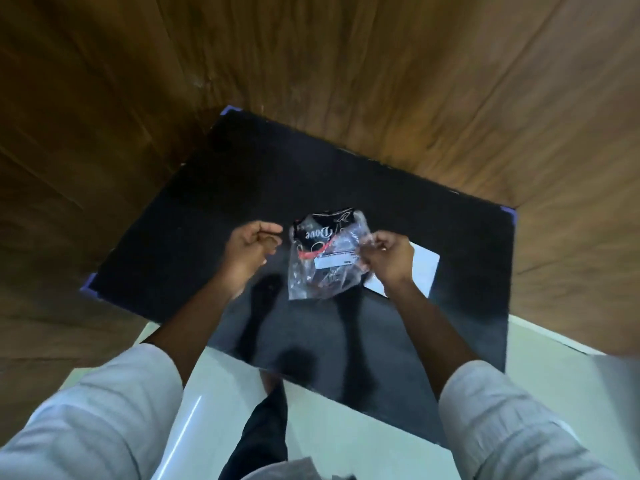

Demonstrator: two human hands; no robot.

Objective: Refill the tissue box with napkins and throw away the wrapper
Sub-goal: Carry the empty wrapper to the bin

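Pinching the crumpled clear plastic wrapper (pixel 323 258) with your right hand's (pixel 388 259) fingers, you hold it above the black glossy surface (pixel 214 209); your left hand (pixel 251 245), fingers curled loosely together, hovers just beside the wrapper, apart.

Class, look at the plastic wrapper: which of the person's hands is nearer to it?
Right. The right hand pinches the plastic wrapper at its right edge, touching it; the left hand is curled beside its left edge, just apart.

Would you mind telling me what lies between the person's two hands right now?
In the head view, the crumpled clear plastic wrapper hangs between the left hand and the right hand, pinched by the right.
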